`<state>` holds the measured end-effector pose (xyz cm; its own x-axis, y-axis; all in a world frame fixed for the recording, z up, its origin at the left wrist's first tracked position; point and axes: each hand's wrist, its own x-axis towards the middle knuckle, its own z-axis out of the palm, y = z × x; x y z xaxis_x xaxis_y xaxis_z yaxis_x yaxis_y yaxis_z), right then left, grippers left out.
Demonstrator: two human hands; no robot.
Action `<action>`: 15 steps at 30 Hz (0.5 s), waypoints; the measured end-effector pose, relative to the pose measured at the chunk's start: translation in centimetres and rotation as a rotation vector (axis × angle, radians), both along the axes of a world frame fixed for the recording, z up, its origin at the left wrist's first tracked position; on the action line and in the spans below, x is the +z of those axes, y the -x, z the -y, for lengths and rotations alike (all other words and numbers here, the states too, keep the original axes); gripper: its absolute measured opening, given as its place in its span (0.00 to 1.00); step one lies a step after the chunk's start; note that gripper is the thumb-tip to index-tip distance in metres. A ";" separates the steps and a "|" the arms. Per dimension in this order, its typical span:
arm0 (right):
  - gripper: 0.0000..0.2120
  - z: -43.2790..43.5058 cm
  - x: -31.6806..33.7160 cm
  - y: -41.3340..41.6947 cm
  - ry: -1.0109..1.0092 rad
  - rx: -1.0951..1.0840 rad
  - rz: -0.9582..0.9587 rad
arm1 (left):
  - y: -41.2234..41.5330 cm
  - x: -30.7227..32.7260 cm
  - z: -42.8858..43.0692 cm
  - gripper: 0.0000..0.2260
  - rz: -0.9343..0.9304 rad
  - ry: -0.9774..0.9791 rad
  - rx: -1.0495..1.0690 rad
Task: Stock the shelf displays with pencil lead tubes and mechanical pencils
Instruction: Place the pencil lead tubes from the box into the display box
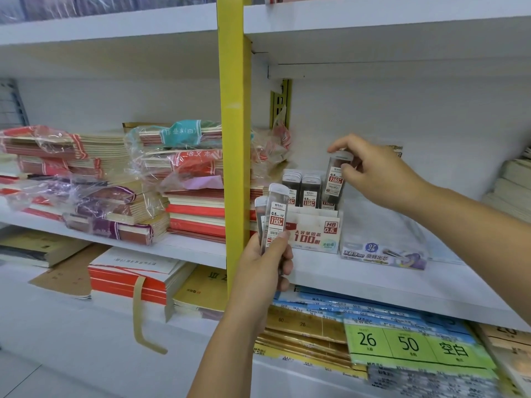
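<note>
Right hand [370, 173] pinches a lead tube [334, 182] into the part-filled display box [313, 234]; left hand [265, 262] grips spare tubes [274, 216]; the clear pencil display [385, 248] looks unfilled.

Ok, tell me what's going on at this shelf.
A person is stocking pencil lead. The right hand pinches one tube near its top, upright at the right end of the white display box, where the standing tubes already fill part of it. The left hand grips the spare tubes in front of the yellow upright. A clear box sits just right of the display.
</note>
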<state>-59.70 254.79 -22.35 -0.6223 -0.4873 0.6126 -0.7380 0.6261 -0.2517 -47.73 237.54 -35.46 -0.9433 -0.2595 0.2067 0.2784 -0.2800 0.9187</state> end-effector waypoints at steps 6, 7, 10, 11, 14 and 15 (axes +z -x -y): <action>0.16 0.6 -1.4 1.9 0.081 0.016 0.066 | 0.1 0.0 -0.1 0.07 -0.001 0.024 0.025; 0.15 0.8 -1.6 2.2 0.108 0.023 0.079 | 0.0 0.1 -0.1 0.07 -0.002 0.023 0.029; 0.14 1.4 -2.0 3.0 0.152 -0.026 0.092 | 0.0 0.1 -0.1 0.08 0.001 -0.001 0.048; 0.13 1.6 -2.2 3.2 0.160 -0.057 0.083 | 0.0 0.1 -0.1 0.08 0.000 -0.004 0.052; 0.11 1.9 -2.7 3.4 0.173 -0.112 0.089 | 0.0 0.2 0.0 0.08 0.002 -0.009 0.064; 0.11 1.9 -2.9 3.4 0.164 -0.121 0.103 | 0.0 0.2 0.0 0.08 0.004 -0.015 0.066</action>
<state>-63.05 252.92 -25.23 -0.7337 -0.3039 0.6077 -0.6249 0.6530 -0.4278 -47.69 237.54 -35.30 -0.9248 -0.3246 0.1985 0.2929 -0.2744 0.9159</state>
